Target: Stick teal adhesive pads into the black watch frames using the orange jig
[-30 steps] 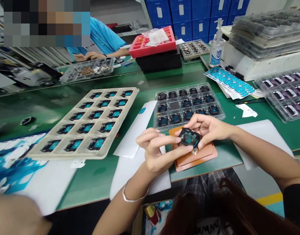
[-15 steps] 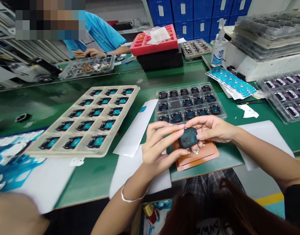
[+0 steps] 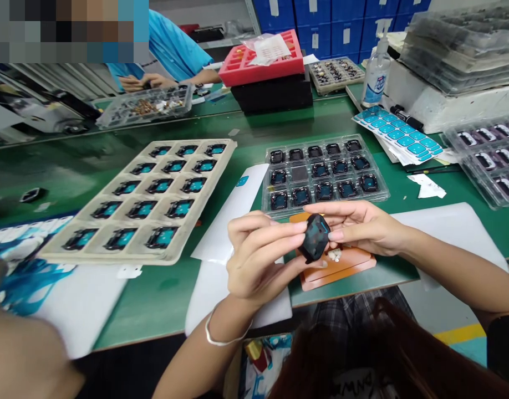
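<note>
Left hand [image 3: 258, 260] and right hand [image 3: 358, 227] both pinch the small dark square casing [image 3: 315, 237] above the orange rectangular pad [image 3: 341, 266], near the clear plastic parts tray [image 3: 383, 191].

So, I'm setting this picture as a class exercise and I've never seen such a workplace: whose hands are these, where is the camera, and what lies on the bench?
The camera sits on the worker's head and looks down, so both bare hands are that person's own. The left hand and the right hand pinch one small dark square casing between their fingertips, above an orange flat pad on the green bench. Behind it lies a clear plastic tray of similar dark parts; to the left, a beige moulded tray of parts with blue faces. White sheets lie between them. Further back stand a red tray, a clear pump bottle and a sheet of blue stickers. At top left, another person's sleeve shows at a second bench.
</note>
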Demonstrator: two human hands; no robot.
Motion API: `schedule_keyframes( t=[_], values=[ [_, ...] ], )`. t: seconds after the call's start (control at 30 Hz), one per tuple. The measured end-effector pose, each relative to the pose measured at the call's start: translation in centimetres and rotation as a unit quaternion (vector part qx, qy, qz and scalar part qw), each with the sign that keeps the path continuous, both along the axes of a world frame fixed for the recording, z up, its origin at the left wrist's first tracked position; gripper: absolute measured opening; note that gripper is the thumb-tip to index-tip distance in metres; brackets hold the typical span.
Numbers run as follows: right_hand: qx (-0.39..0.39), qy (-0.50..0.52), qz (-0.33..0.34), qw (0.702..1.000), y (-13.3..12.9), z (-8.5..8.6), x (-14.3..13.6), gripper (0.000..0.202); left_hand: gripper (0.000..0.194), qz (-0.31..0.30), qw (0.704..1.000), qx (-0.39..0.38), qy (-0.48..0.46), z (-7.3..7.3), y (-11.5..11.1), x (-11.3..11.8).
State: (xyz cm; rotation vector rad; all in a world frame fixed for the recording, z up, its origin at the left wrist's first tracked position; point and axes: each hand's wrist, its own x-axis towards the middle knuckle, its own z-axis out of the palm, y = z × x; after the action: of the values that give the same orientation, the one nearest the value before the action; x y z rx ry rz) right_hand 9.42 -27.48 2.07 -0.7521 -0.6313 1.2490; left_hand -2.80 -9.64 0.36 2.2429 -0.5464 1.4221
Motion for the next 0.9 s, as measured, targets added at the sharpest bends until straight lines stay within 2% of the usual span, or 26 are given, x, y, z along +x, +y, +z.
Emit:
schedule_keyframes(
  t=[0.37, 0.6, 0.9],
  values=[
    [-0.009, 0.003, -0.003, 1.0, -0.1, 0.2, -0.5, 0.034, 0.024, 0.014, 0.999, 0.042, -0.007, 0.6, -0.2, -0.4],
    [-0.036, -0.047, -0.046, 0.997, -0.2, -0.1, -0.5, 0.03, 0.018, 0.01, 0.998, 0.06, 0.002, 1.2, -0.7, -0.6],
    [-0.048, -0.069, -0.057, 0.995, -0.2, -0.3, -0.6, 0.027, 0.004, 0.02, 0.998, 0.066, -0.005, 1.4, -1.1, -0.6]
  ],
)
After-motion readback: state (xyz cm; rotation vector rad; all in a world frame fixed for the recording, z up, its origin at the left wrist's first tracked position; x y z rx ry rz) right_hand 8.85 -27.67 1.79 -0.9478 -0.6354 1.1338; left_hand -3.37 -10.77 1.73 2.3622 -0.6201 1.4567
